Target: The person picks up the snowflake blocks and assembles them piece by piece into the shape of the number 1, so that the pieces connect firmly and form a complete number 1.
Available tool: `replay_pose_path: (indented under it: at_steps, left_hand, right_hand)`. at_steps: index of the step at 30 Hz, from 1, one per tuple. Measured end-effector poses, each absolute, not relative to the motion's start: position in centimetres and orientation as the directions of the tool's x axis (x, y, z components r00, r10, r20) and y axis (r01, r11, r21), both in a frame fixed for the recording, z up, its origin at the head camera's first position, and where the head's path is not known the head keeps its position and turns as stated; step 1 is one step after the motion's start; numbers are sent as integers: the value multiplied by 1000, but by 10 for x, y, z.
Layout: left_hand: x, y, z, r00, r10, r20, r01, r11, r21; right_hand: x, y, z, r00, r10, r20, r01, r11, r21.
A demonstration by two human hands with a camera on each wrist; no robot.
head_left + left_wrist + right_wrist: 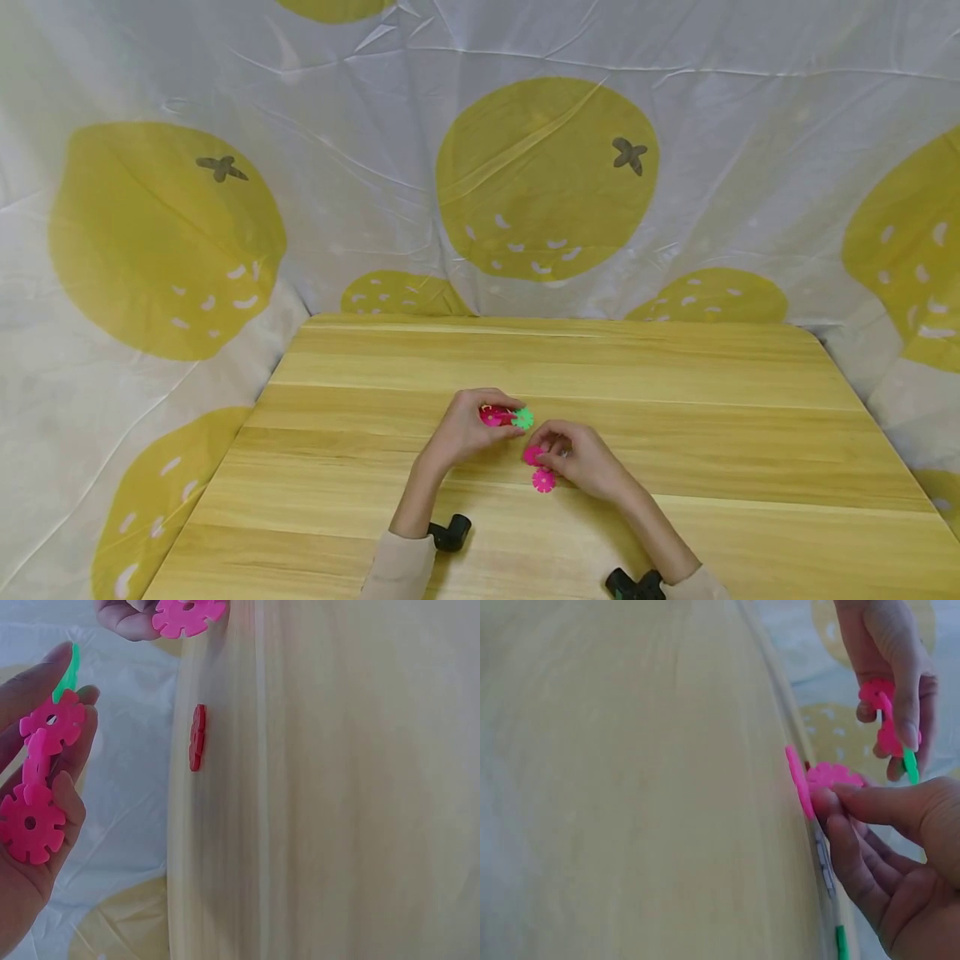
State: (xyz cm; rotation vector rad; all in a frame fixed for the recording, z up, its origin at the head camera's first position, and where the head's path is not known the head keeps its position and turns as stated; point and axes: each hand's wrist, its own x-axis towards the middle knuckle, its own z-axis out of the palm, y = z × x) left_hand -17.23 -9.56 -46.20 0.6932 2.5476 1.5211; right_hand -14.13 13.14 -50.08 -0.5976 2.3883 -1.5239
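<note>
In the head view my left hand [474, 423] holds a small chain of interlocking plastic snowflake discs. Its pink discs [31, 823] lie along the palm, slotted into each other, and a green disc [522, 418] sits at the end by the fingertips. Facing it, my right hand [583, 460] pinches a pink disc [831, 774] between thumb and fingers. A second pink disc [543, 481] stands at an angle against that one and appears joined to it. A gap separates the two hands' pieces.
A red disc [197, 738] lies on the wooden table [750, 417]. In the right wrist view, greyish discs [823, 859] and a green piece [842, 943] lie beyond the right hand. A lemon-print cloth [360, 192] hangs behind the table.
</note>
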Motion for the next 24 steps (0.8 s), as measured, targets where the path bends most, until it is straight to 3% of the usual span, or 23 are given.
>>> replay_pose_path:
  at_steps: [11, 24]
  left_hand:
    - [-171, -97, -459, -904, 407, 129, 304, 401, 864]
    - [-171, -97, -458, -900, 414, 139, 322, 413, 852]
  right_hand:
    - [-143, 136, -500, -903, -428, -50, -70, 262, -963]
    - [-150, 141, -499, -933, -358, 40, -101, 154, -983]
